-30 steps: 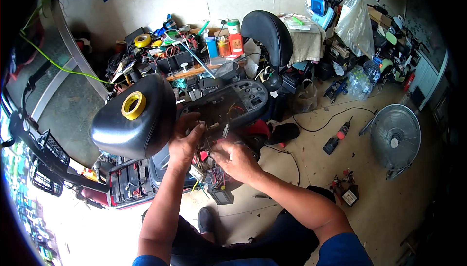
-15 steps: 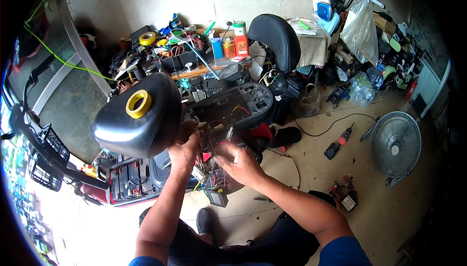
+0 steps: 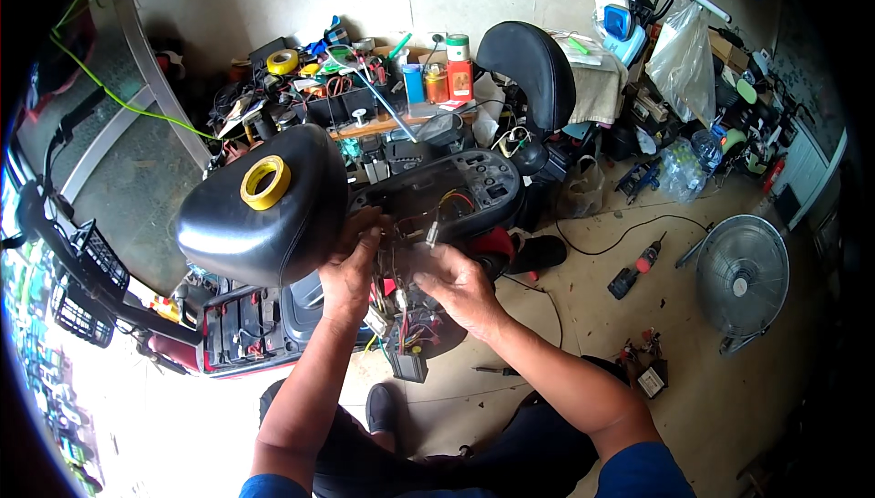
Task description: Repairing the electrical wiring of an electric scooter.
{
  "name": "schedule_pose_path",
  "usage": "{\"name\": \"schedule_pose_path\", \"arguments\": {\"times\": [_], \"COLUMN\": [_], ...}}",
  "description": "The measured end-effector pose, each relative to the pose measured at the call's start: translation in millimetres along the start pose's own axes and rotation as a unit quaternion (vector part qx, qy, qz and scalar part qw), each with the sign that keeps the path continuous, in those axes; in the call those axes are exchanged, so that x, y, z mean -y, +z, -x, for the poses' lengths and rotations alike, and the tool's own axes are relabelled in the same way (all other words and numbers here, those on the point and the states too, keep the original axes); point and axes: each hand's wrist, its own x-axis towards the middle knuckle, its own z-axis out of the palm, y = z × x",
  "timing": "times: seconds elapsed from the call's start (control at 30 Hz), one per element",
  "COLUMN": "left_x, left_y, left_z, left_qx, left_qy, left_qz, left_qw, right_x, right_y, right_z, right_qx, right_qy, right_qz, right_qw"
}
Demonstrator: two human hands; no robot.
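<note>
My left hand (image 3: pixel 351 270) is closed round part of a wiring bundle (image 3: pixel 398 266), beside the raised black seat (image 3: pixel 260 234). Facing it from the right, my right hand (image 3: pixel 463 290) has its fingers curled in a pinch at the same wires; what sits between the fingertips is too small to make out. A white connector (image 3: pixel 433 233) sticks up just above those fingertips. Below the hands, a grey finned box (image 3: pixel 409 366) hangs from coloured wires, with another pale connector (image 3: pixel 375 319) beside it. A roll of yellow tape (image 3: pixel 265 183) rests on the seat.
The scooter's open battery bay (image 3: pixel 241 329) lies left of my forearm. Behind stand a black backrest (image 3: pixel 527 74) and a cluttered workbench (image 3: pixel 424 117). On the floor at right are a cordless drill (image 3: pixel 635 270), a round fan (image 3: pixel 743 270) and a black cable (image 3: pixel 629 236).
My right hand has shifted slightly right and its fingers have moved at the wires. My left hand stays on the bundle. The whole view has shifted a little.
</note>
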Motion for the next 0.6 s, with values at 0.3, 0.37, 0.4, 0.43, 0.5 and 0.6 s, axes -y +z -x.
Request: {"name": "schedule_pose_path", "arguments": {"times": [0.3, 0.37, 0.4, 0.43, 0.5, 0.6], "left_x": [-5.5, -10.7, -17.9, -21.9, -20.3, -17.6], "left_y": [-5.9, -5.2, -2.7, -0.9, -4.1, -9.7], "left_z": [6.0, 10.1, 13.7, 16.6, 21.6, 24.5], "left_qx": [0.125, 0.119, 0.099, 0.078, 0.068, 0.047], "left_qy": [0.152, 0.156, 0.151, 0.145, 0.138, 0.164], "left_qz": [-0.287, -0.312, -0.319, -0.327, -0.351, -0.39], "left_qw": [0.937, 0.93, 0.93, 0.931, 0.923, 0.905], "right_x": [12.4, 10.6, 10.4, 11.1, 16.4, 19.4], "right_y": [1.0, -2.6, -2.5, -1.3, 8.3, 16.0], "right_z": [2.0, -0.6, -2.9, -4.5, -4.5, -10.6], "right_qx": [0.062, 0.086, 0.095, 0.104, 0.087, 0.078], "right_qy": [0.04, 0.052, 0.07, 0.088, 0.083, 0.075], "right_qz": [-0.072, -0.097, -0.1, -0.103, -0.111, -0.111], "right_qw": [0.995, 0.99, 0.988, 0.985, 0.986, 0.988]}}
